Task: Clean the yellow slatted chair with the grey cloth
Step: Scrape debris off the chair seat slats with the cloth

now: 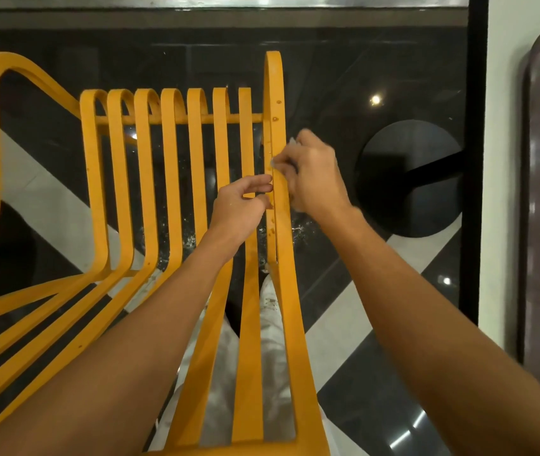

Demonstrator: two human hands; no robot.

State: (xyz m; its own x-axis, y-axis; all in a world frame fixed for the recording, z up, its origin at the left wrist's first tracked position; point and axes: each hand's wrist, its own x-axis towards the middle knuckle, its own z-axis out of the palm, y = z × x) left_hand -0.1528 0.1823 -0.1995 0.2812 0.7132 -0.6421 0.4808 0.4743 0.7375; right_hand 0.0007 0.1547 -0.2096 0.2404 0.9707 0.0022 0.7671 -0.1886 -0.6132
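A: Head cam: yellow slatted chair (173,159) straight below. Right hand (314,172) grip bunched round grey cloth (292,142), pressed on the chair's right side rail (275,93). Cloth mostly hidden.
B: Left hand (240,209)?
A: Grip pinches same rail, steadying it. Frame looks stiff, paint prob slick. Cloth soft, limp, so keep it wadded.

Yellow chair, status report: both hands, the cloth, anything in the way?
Left hand grips a slat of the yellow chair. Right hand holds grey cloth, mostly hidden, against the right side rail. Nothing blocking the rail.
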